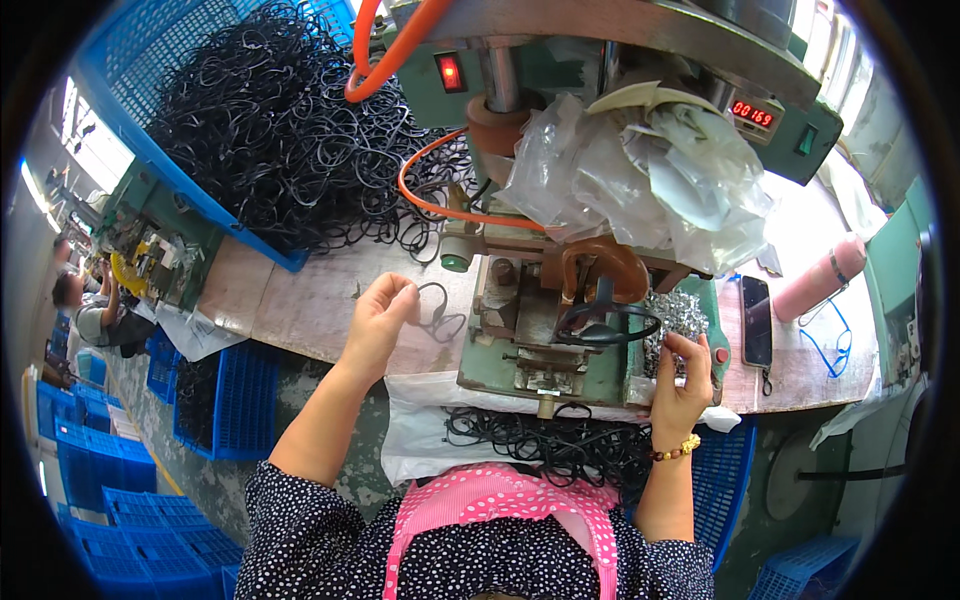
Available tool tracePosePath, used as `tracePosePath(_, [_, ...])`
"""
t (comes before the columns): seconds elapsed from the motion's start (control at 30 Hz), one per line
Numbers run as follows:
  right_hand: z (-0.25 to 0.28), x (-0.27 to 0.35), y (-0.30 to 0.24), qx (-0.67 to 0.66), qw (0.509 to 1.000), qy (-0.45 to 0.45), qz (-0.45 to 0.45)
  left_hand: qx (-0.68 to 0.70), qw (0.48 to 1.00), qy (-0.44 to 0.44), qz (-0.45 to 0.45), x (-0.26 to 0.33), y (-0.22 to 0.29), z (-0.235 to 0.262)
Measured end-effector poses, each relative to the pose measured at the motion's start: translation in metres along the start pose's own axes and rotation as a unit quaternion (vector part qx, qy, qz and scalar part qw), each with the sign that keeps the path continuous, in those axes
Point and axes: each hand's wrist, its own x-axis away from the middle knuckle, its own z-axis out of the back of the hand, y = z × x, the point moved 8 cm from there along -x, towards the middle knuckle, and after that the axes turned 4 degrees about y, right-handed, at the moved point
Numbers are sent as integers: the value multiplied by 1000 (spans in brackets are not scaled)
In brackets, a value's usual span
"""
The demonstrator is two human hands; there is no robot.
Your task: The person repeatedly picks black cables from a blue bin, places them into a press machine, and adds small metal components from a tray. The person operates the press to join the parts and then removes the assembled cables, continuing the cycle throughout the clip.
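My left hand (pixel 385 315) is closed in a pinch on a thin black cord loop (pixel 440 327), which hangs to the right of the fingertips over the table. My right hand (pixel 684 378) is at the near edge of a pile of small silvery metal pieces (pixel 682 312). Its thumb and fingertips are bent together; what they hold, if anything, is too small to make out. Between the hands stands a green bench press (pixel 480 365). Another black loop (pixel 600 338) lies across its fixture, its right end close to my right fingers.
A blue crate (pixel 170 170) heaped with black loops (pixel 290 130) stands back left. More loops (pixel 560 440) lie on white cloth at my lap. Crumpled plastic (pixel 650 170) covers the press front. Right are a phone (pixel 756 320) and pink bottle (pixel 825 278). Orange hoses (pixel 412 185) cross the press.
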Motion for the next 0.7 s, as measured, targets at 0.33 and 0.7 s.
tracePosePath(0.33, [3,1,0,0,1000,-10,28,-71,993,68,-64,2,-62,-4])
tracePosePath(0.7, [-13,-21,-41,-236,966,-29,-106,123,979,46,-154,46,93,-30])
